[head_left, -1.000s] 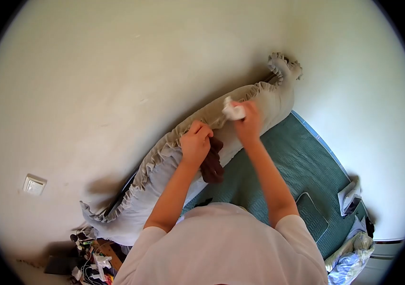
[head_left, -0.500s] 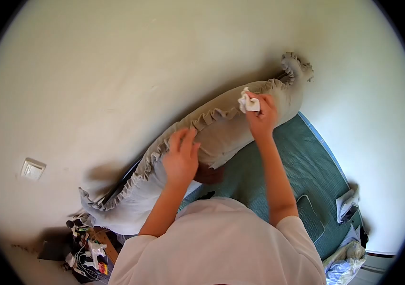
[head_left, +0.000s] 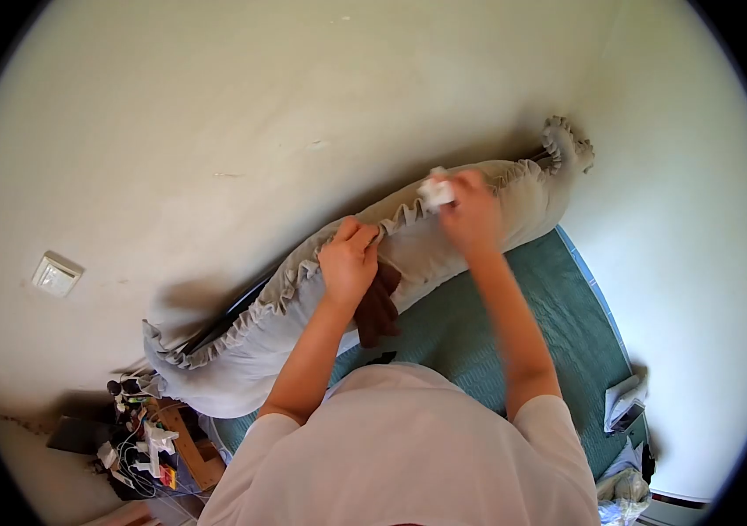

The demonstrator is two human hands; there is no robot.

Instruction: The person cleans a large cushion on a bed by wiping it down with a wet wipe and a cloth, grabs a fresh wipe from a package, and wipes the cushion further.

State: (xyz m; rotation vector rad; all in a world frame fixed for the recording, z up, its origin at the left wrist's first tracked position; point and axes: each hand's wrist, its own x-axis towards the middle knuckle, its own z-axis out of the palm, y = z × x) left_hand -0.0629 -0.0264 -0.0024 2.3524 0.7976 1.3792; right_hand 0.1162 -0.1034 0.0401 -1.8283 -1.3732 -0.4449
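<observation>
A long padded headboard with a grey-beige ruffled cover [head_left: 426, 254] leans along the wall. My left hand [head_left: 349, 261] is closed on the ruffled edge of this cover, near its middle. A dark brown cloth [head_left: 377, 309] hangs just below that hand, over the front of the cover; whether the fingers also hold it is hidden. Further right, my right hand [head_left: 470, 210] is pinched on a crumpled white cloth [head_left: 436, 190], close to the top ruffle and slightly blurred.
A green quilted mat [head_left: 444, 342] covers the bed. A phone [head_left: 627, 417] and a grey cloth [head_left: 622, 394] lie at its right edge, above a plastic bag [head_left: 623, 493]. Cables and small items [head_left: 150, 443] crowd the lower left. A wall switch [head_left: 57, 275] is at left.
My left hand let go of the ruffle, opened, then closed on it again. My right hand moved right, then back left with the white cloth. The view has shifted a little.
</observation>
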